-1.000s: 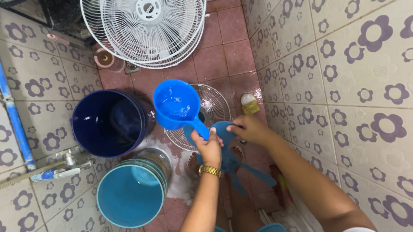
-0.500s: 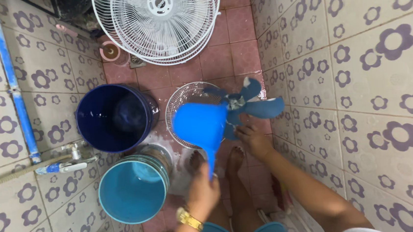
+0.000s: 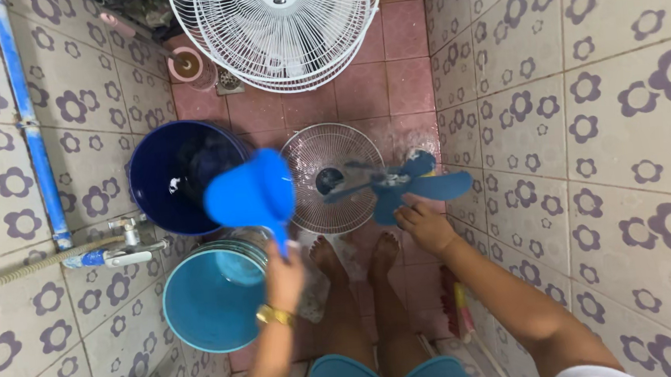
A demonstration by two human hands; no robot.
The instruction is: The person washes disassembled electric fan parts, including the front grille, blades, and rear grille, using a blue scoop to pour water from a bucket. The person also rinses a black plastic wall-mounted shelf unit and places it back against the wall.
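Observation:
My left hand (image 3: 283, 276), with a gold watch on the wrist, grips the handle of a bright blue plastic dipper (image 3: 250, 194). The dipper is tipped over and hangs between the dark blue bucket (image 3: 160, 166) and the round wire fan grille (image 3: 327, 177) lying flat on the floor. My right hand (image 3: 426, 227) holds a blue fan blade (image 3: 403, 183) by its lower edge, above the grille's right side and close to the right wall. My bare feet (image 3: 357, 258) stand just in front of the grille.
A light blue bucket (image 3: 209, 302) stands at the lower left beside a tap (image 3: 121, 249) and hose. Two white fan guards (image 3: 283, 25) lean at the far end. Flower-patterned tiled walls close in on both sides; a blue pipe (image 3: 27, 125) runs down the left wall.
The dipper has swung left from over the grille toward the dark bucket. The fan blade has dropped lower and tilted flatter in my right hand.

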